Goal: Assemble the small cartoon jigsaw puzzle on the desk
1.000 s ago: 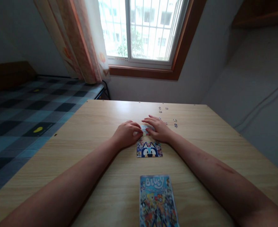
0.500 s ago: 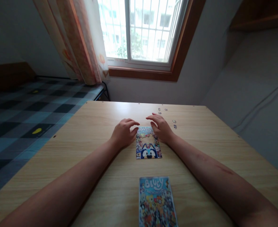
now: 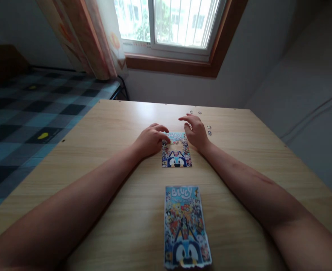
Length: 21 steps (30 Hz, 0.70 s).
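Observation:
A partly assembled jigsaw puzzle (image 3: pixel 177 162) lies flat on the table, with a blue cartoon dog's face at its near edge and a gap in its middle where the wood shows. My left hand (image 3: pixel 151 140) rests over its left edge, fingers apart, the thumb tip at the upper left of the gap. Just off the upper right side is my right hand (image 3: pixel 196 132), its index finger stretched out and thumb apart. I see nothing held in either hand. Beyond the right hand lie loose puzzle pieces (image 3: pixel 200 112); more loose pieces (image 3: pixel 209 133) lie to its right.
Nearer to me on the wooden table (image 3: pixel 112 229) is a picture box (image 3: pixel 186 226) printed with the same cartoon dog. A bed with a checked cover (image 3: pixel 70 109) stands to the left. A curtain (image 3: pixel 84 37) and a barred window (image 3: pixel 180 26) are behind the table.
The view has tilted down, showing more of the box. My left thumb has come onto the puzzle. My right hand has shifted away from it, toward the loose pieces at the back.

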{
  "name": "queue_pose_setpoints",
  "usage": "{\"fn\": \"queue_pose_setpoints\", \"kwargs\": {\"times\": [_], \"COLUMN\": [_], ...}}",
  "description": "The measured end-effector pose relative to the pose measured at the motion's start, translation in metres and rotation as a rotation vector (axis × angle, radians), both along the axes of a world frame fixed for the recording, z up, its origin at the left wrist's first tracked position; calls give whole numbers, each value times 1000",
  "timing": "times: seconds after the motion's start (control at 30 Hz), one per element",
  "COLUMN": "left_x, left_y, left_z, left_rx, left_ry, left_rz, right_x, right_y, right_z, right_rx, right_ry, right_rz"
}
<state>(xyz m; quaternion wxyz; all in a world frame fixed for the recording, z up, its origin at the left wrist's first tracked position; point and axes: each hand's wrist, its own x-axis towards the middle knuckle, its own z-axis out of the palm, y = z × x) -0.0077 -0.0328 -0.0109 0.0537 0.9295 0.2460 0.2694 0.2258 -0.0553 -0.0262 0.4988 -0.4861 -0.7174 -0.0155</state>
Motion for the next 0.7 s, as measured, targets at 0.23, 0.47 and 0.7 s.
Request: {"fn": "queue_pose_setpoints", "kwargs": {"times": [0.23,0.47,0.7], "left_x": [2,3,3], "left_y": [2,1,1], "left_z": [0,1,1], "left_rx": [-6,-20,-19], "left_ry": [38,70,80], "left_rz": [-10,2,2], "right_x": [3,1,0], "right_y": [2,2,3], "right_z": [-1,1,1], "right_rx": [-39,-58,-37], "right_ry": [-6,-22,-35], "right_rz": [-19,-11,16]}}
